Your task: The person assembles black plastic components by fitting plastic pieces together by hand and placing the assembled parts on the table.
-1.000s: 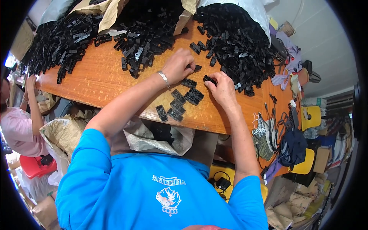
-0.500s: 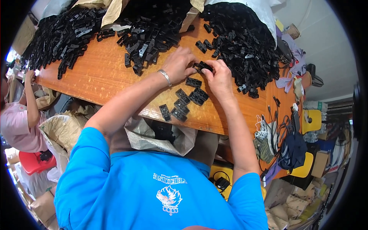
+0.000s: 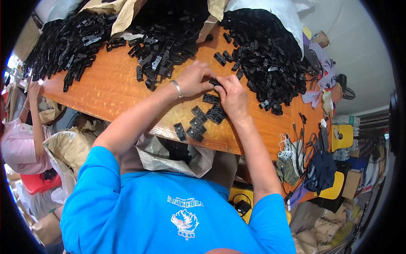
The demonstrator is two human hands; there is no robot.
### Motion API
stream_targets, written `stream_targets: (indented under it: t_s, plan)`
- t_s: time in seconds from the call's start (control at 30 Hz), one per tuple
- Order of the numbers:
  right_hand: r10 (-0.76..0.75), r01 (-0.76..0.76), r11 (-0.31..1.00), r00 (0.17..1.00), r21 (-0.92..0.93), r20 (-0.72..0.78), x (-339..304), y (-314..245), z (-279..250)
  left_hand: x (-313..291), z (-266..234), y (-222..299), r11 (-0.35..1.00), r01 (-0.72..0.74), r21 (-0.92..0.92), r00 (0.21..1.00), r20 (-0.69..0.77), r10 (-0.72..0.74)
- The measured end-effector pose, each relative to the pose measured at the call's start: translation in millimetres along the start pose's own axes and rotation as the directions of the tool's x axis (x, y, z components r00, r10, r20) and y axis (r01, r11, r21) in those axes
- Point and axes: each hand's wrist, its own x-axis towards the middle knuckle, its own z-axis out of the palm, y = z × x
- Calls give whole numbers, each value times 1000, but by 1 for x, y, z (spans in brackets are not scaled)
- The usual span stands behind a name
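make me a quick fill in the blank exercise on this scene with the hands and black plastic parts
1. Both hands, left hand and right hand, pinch one small ____ plastic clip between them.
2. The silver bracelet sits on the ____ wrist.
3. The orange-brown wooden table carries big ____ of plastic clips.

Missing words: black; left; heaps

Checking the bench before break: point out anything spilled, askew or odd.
Nothing looks damaged. Black plastic clips lie in loose heaps across the wooden table, with strays at the edges. Both hands, left hand and right hand, pinch one clip.
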Motion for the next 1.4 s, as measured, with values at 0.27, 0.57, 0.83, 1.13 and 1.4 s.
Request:
stream_targets:
  t_s: [0.27, 0.57, 0.83, 1.13, 1.4]
  plan:
    - [18, -18, 1000, 997, 0, 77, -2, 3, -7, 8, -3, 8, 976, 218, -29, 974, 76, -215]
    - [-15, 14, 1000, 998, 9, 58, -8, 1, -3, -2, 0, 15, 983, 168, 68, 985, 29, -170]
    - [119, -160, 974, 963, 158, 243, -3, 20, -38, 20, -11, 14, 991, 115, -75, 993, 45, -111]
    - [137, -111, 969, 985, -220, 107, 38, 57, -30, 90, 10, -10, 927, 85, 364, 996, -54, -70]
    - [166, -116, 957, 971, -267, 174, 33, 57, -33, 71, 10, 8, 937, 41, 346, 996, 57, -64]
